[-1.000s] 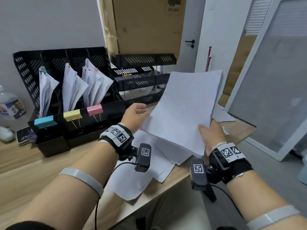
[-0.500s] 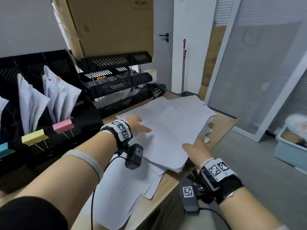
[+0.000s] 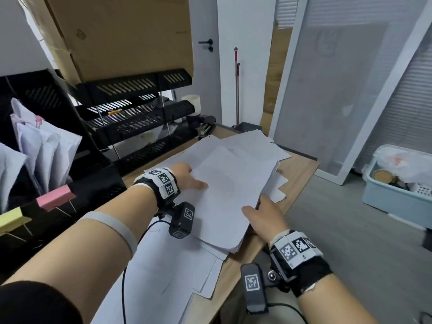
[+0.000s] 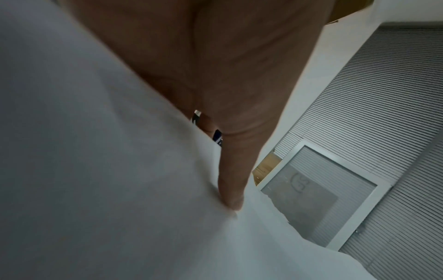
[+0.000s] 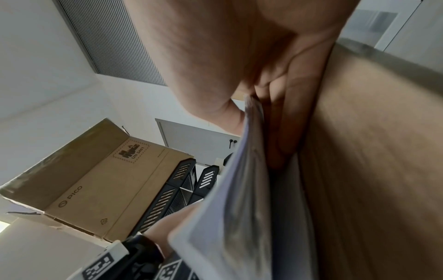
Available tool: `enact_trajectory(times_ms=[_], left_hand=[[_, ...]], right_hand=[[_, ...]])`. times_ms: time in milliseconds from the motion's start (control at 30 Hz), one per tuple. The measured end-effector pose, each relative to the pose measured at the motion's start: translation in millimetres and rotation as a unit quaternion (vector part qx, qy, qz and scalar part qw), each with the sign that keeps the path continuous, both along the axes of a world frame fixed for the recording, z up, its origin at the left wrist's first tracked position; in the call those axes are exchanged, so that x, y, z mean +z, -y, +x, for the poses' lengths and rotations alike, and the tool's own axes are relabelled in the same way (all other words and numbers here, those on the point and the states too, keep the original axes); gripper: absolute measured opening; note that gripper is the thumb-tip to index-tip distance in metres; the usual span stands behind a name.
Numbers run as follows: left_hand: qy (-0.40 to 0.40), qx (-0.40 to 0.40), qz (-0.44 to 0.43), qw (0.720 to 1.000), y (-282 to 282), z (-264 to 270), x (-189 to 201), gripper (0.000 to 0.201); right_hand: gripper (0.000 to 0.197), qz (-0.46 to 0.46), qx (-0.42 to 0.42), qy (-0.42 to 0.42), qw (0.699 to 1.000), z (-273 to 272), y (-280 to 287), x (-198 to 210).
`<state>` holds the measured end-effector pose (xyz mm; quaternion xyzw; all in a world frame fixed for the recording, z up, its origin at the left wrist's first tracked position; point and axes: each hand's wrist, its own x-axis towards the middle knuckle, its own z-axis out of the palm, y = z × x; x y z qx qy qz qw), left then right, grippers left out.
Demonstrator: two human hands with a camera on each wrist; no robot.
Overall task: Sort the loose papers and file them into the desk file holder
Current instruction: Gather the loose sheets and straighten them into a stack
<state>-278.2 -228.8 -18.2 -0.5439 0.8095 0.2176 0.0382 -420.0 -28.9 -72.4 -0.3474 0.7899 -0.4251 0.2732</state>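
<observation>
A stack of white papers (image 3: 230, 195) lies flat on other loose sheets (image 3: 163, 277) spread over the wooden desk (image 3: 301, 174). My left hand (image 3: 190, 180) holds the stack's left edge, thumb (image 4: 231, 189) pressed on top and fingers hidden under the paper. At the stack's near right edge my right hand (image 3: 261, 216) pinches it, thumb (image 5: 215, 109) above and fingers (image 5: 285, 132) beneath against the desk. The black mesh file holder (image 3: 100, 185) stands at the left, with filed papers (image 3: 46, 148) in its slots and pink (image 3: 56, 199) and yellow (image 3: 11, 222) clips on its front.
Black stacked letter trays (image 3: 140, 118) stand behind the papers with a cardboard box (image 3: 121, 36) on top. A stapler (image 3: 207, 127) and a white cup (image 3: 191, 105) sit at the desk's far corner. The desk ends at the right; a light blue bin (image 3: 397, 199) stands on the floor.
The stack, held up on edge a second ago, has come down flat onto the loose sheets, both hands still on it. The head view has swung to the right.
</observation>
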Motion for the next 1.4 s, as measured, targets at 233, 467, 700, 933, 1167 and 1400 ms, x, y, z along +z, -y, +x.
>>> enact_trajectory(times_ms=[233, 467, 700, 933, 1167, 1400], left_hand=[[0.007, -0.014, 0.017, 1.0, -0.2, 0.3, -1.3, 0.071], [-0.044, -0.027, 0.014, 0.999, -4.8, -3.8, 2.2, 0.065], [-0.07, -0.034, 0.002, 0.997, -7.1, -6.3, 1.5, 0.062], [-0.296, -0.071, -0.04, 0.952, -8.5, 14.7, -1.4, 0.025], [-0.635, -0.015, 0.005, 0.772, -27.7, 44.4, 20.9, 0.033], [-0.644, 0.032, 0.0, 0.764, -43.5, 58.0, 2.6, 0.056]], right_hand=[[0.015, -0.017, -0.006, 0.011, 1.0, 0.0, 0.0, -2.9], [0.013, -0.017, -0.012, 0.006, 1.0, 2.6, -2.4, -2.3], [0.016, -0.009, -0.021, -0.009, 1.0, 4.1, -1.8, -1.6], [0.049, -0.036, -0.041, 0.095, 0.994, -1.0, -0.5, 3.8], [0.084, -0.18, -0.041, 0.046, 0.982, -18.0, 26.4, 61.3], [0.031, -0.27, 0.011, 0.034, 0.962, 8.9, 36.7, 70.9]])
